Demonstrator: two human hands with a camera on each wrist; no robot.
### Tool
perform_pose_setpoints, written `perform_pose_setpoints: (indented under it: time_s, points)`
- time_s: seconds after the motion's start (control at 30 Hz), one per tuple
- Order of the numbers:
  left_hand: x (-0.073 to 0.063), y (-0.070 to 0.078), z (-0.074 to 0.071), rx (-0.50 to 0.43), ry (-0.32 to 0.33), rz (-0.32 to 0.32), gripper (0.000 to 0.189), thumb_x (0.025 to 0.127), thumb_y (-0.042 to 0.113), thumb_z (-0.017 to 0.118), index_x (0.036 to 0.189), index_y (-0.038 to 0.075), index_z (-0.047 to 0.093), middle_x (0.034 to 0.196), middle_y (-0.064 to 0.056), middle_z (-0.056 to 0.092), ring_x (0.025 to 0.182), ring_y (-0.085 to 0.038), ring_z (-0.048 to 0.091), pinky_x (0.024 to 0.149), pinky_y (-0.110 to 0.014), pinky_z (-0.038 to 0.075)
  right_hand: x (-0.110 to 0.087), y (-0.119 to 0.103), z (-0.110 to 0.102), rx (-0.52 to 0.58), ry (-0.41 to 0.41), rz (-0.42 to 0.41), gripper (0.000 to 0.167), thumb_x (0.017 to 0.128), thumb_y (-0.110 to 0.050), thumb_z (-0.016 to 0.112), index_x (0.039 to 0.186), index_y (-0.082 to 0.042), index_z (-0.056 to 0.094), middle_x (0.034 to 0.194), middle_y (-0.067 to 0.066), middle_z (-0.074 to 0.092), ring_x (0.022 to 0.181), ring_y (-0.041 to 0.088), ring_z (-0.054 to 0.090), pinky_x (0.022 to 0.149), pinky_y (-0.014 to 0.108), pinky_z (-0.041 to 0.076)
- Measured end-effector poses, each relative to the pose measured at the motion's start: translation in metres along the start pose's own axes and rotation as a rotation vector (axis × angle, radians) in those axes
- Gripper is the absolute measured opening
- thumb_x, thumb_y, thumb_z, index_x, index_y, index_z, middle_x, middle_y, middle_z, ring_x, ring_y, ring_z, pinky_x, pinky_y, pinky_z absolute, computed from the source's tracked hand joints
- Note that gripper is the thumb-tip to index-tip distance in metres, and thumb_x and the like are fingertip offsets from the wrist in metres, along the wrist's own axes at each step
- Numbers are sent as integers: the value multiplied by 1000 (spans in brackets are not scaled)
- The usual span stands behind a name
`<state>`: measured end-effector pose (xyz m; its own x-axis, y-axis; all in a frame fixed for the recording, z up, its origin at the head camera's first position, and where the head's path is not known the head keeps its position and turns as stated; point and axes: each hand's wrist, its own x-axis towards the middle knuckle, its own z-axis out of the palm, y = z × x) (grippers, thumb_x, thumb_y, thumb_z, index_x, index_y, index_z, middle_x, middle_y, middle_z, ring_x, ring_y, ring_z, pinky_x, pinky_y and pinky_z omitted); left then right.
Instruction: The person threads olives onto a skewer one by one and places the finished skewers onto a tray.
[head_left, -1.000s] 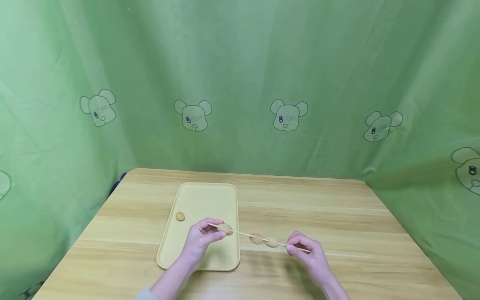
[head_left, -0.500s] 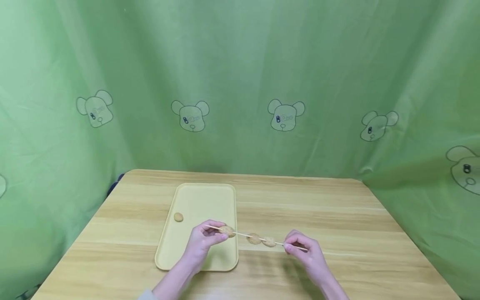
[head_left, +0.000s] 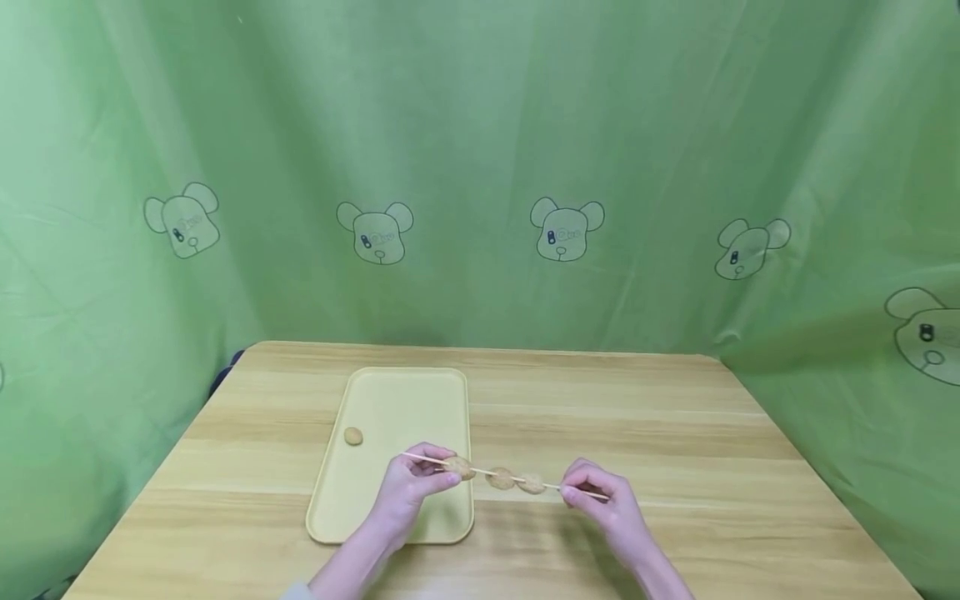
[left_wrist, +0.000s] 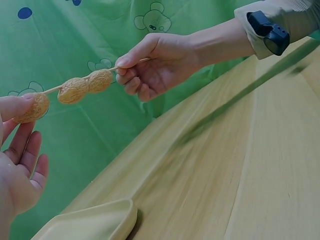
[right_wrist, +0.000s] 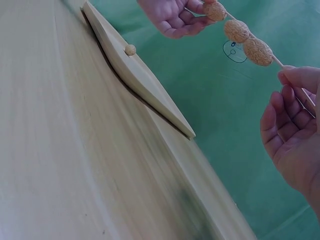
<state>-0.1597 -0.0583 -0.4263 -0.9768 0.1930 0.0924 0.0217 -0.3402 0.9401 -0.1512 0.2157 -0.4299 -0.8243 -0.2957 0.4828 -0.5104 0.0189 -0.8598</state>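
Observation:
A thin wooden skewer (head_left: 552, 487) spans the space between my hands, tilted slightly down to the right in the head view. My right hand (head_left: 609, 504) pinches it near its right end. My left hand (head_left: 399, 493) holds a brown wrinkled ball (right_wrist: 215, 11) between thumb and fingers, and the skewer runs through it, its tip sticking out past the left side. Two more such balls, a middle ball (left_wrist: 72, 91) and a right-hand ball (left_wrist: 100, 80), sit side by side on the stick, with a short bare stretch between them and the held one.
Under my left hand lies a pale yellow tray (head_left: 408, 387) on the wooden table (head_left: 600, 400). One loose brown ball (head_left: 353, 436) rests near the tray's left side. A green curtain (head_left: 480, 125) with bear faces hangs behind the table.
The ball in my left hand has slid right along the skewer, closer to the other two. More of the tip shows beyond it. My right hand keeps its pinch and shifts slightly left in view.

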Motion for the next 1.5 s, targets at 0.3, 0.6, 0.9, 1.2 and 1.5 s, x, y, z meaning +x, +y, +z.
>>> perform_pose_setpoints:
  time_s: [0.3, 0.6, 0.9, 1.2, 1.5]
  points:
    - [-1, 1, 2, 9, -11, -1, 24, 70, -6, 68, 87, 11, 62, 82, 2, 66, 77, -11, 61, 78, -24, 49, 2, -1, 3, 18, -20, -49, 16, 82, 12, 55, 82, -3, 61, 79, 7, 55, 75, 9, 54, 64, 23, 50]
    - [0, -1, 5, 24, 6, -3, 25, 69, -6, 68, 87, 10, 63, 80, 2, 66, 76, -11, 60, 75, -24, 50, 3, 1, 3, 1, -16, -18, 14, 83, 10, 57, 81, -4, 62, 79, 4, 56, 75, 8, 54, 65, 24, 50]
    - [0, -3, 3, 24, 6, -5, 24, 70, -8, 67, 89, 7, 62, 81, 1, 66, 77, -12, 60, 76, -24, 50, 2, 4, 5, -7, -18, -1, 8, 82, 9, 58, 81, 2, 61, 80, 4, 57, 77, 8, 55, 66, 25, 52]
    - [0, -4, 5, 27, -6, -25, 24, 72, -6, 68, 92, 3, 59, 84, 0, 63, 79, -12, 59, 78, -23, 49, -3, 8, 2, -18, -10, 18, 11, 82, 12, 57, 87, 4, 64, 83, 3, 59, 77, 7, 54, 65, 22, 50]
    - [6, -9, 6, 44, -2, 14, 38, 75, -6, 66, 109, -14, 50, 91, -2, 61, 86, -13, 58, 83, -24, 48, -3, 12, 1, 2, 26, 61, 11, 84, 8, 57, 83, 0, 66, 81, 0, 59, 76, 9, 53, 64, 22, 49]
